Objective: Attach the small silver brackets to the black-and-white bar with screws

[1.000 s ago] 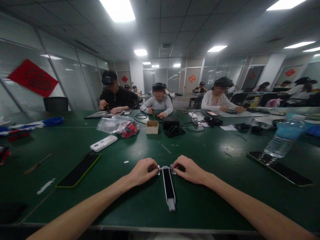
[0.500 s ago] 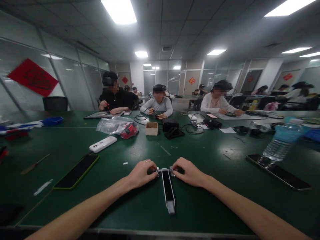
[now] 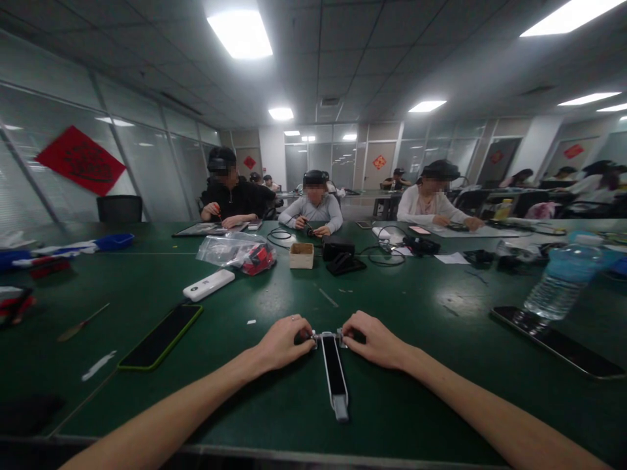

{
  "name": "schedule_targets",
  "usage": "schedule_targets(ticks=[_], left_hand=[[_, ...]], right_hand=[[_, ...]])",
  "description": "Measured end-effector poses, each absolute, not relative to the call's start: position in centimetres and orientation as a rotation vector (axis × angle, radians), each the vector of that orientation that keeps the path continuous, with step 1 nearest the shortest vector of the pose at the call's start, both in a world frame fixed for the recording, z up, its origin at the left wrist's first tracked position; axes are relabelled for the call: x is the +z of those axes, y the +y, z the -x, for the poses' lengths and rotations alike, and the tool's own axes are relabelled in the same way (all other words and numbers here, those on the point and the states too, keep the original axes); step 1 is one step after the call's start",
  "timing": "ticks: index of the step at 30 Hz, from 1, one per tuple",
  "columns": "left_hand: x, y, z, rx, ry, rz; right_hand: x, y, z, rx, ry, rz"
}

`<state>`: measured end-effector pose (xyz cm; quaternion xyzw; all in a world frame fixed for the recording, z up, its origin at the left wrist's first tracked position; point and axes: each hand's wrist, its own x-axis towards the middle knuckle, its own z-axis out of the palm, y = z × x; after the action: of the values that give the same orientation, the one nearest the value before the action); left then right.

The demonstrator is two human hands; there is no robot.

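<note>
A long narrow device (image 3: 336, 373) with a black face and white edges lies flat on the green table (image 3: 401, 391), pointing toward me. My left hand (image 3: 284, 341) is closed in a pinch on the left side of its far end. My right hand (image 3: 373, 339) pinches the right side of that same end, where small metal parts (image 3: 329, 336) stick out. Both forearms rest on the table near its front edge.
A phone with a green case (image 3: 161, 335) lies left, a white power bank (image 3: 208, 284) behind it. A dark phone (image 3: 558, 341) and a water bottle (image 3: 563, 277) are right. A plastic bag (image 3: 238, 250), small box (image 3: 301, 255) and cables sit mid-table. Three people work opposite.
The view has shifted slightly; both hands stay pinched on the far end of the device, which has not moved on the table.
</note>
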<state>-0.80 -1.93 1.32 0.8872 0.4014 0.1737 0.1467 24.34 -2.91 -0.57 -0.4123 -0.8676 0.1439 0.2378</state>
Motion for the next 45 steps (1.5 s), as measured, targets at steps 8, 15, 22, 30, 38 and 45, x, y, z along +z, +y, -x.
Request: schedule_targets(ticks=[8,15,22,30,38,45], left_hand=[[1.2,-1.9,0.7,0.537,1.182,-2.551],[0.7,-1.6,1.0,0.576,1.127,-2.604],[0.8,-1.8,0.9,0.794,1.066,-2.635],[0.0,-0.1,1.5,0.959,1.196,-2.553],[0.1,1.0,2.4,1.044,1.295,-2.485],[-0.5,1.2,2.0,0.980,1.266,-2.504]], right_hand=[[-0.6,-3.0,-24.4,0.384,-2.371,1.115],[-0.5,-2.9,-24.4,0.370,-2.384,1.129],[1.7,-4.3,-23.6,0.370,-2.287,1.359],[3.8,-7.6,-17.5,0.368,-2.512,1.698],[5.4,-3.5,-23.2,0.367,-2.304,1.765],[5.1,5.1,-40.5,-0.217,-1.908,2.321]])
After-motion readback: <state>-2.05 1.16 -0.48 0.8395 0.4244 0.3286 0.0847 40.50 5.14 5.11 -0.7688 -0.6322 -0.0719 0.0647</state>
